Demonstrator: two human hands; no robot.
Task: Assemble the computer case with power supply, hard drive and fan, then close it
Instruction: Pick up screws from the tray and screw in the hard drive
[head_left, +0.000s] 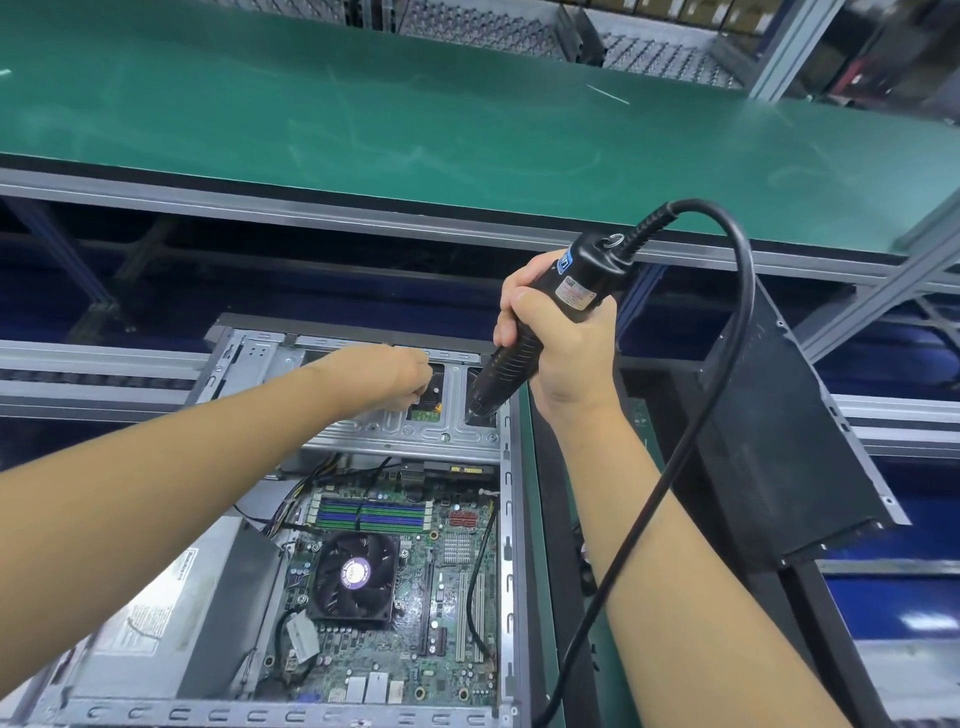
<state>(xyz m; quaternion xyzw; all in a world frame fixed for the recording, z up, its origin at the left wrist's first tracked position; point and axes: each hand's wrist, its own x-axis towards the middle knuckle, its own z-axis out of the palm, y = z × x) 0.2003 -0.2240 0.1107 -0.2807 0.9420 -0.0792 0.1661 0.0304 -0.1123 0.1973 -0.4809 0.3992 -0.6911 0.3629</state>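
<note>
Black screwdriver (587, 280), gripped by the right hand (566, 345), slants down-left onto the mid-frame drive cage (415, 432), just right of the curled left hand (387, 376), its hold unclear.

green conveyor belt (363, 119), black screwdriver (540, 322), grey case (511, 519), green motherboard (447, 613)

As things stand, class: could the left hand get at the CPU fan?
Probably yes: the case is open, nothing covers the CPU fan, and the left hand is at the drive cage beyond it.
</note>
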